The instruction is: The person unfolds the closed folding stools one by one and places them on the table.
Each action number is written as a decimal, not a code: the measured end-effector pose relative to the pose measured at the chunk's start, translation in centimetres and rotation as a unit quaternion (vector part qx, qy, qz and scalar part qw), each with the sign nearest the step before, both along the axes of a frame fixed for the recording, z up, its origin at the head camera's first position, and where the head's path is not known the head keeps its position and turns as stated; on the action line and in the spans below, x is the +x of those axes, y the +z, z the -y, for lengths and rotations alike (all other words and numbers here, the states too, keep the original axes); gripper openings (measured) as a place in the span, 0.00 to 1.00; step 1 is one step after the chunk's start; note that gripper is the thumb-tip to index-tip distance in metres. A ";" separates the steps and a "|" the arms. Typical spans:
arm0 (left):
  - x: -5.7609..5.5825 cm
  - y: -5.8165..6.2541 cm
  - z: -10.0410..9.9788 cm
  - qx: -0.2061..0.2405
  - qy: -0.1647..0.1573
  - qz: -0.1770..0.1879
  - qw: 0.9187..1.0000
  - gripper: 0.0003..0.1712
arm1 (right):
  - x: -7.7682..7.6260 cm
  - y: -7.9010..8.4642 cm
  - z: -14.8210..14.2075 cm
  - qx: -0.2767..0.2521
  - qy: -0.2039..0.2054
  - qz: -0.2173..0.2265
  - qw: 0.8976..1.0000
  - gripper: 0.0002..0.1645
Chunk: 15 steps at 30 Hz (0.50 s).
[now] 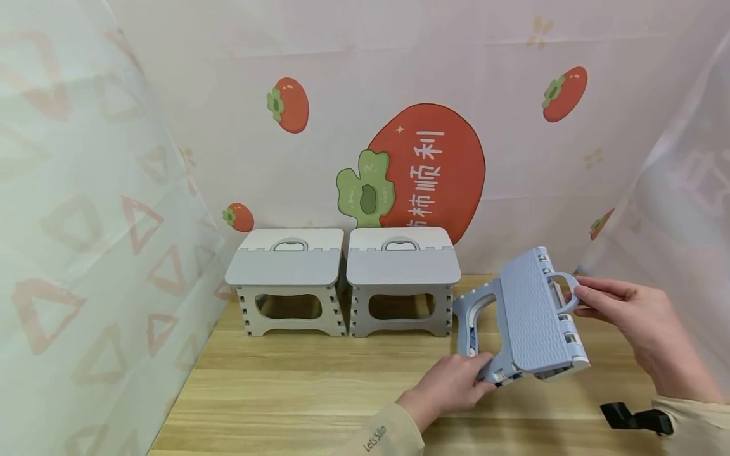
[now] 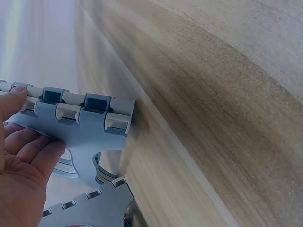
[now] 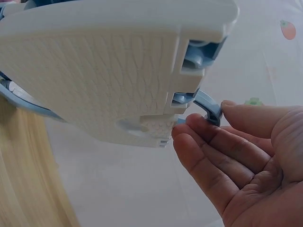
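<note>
Stool (image 1: 533, 310) — blue and white, wave-textured — is tilted, gripped by both hands (image 1: 456, 383) (image 1: 641, 316) at leg (image 1: 504, 364) and handle (image 1: 573, 278).

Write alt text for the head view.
A person's right hand grips the handle of a tilted blue folding stool while their left hand holds its leg panel. Left of it, two stools stand upright on a wooden table before a fruit-print backdrop.

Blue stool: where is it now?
At right in the head view, the blue stool is held by the left hand and right hand, beside two standing stools.
</note>
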State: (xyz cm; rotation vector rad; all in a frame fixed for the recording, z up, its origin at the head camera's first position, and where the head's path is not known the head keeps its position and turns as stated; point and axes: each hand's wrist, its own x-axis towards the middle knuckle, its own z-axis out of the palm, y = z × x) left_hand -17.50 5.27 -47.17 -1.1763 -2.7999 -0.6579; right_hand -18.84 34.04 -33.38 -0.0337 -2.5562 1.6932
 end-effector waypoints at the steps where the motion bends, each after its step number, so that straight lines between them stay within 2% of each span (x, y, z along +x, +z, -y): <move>1: 0.0 0.0 0.1 0.005 0.003 0.004 1.000 0.19 | 0.0 0.0 0.1 0.009 0.002 0.001 1.000 0.09; 6: -0.2 -0.1 0.6 0.036 0.004 0.025 0.999 0.21 | 0.1 0.3 0.6 0.054 0.017 0.007 0.998 0.29; 8: -0.3 -0.2 0.8 0.045 0.002 0.031 0.999 0.21 | 0.2 0.4 0.9 0.067 0.024 0.005 0.997 0.34; 15: -0.6 -0.5 1.5 0.066 0.003 0.041 0.997 0.25 | 0.3 0.8 1.8 0.073 0.041 0.000 0.996 0.37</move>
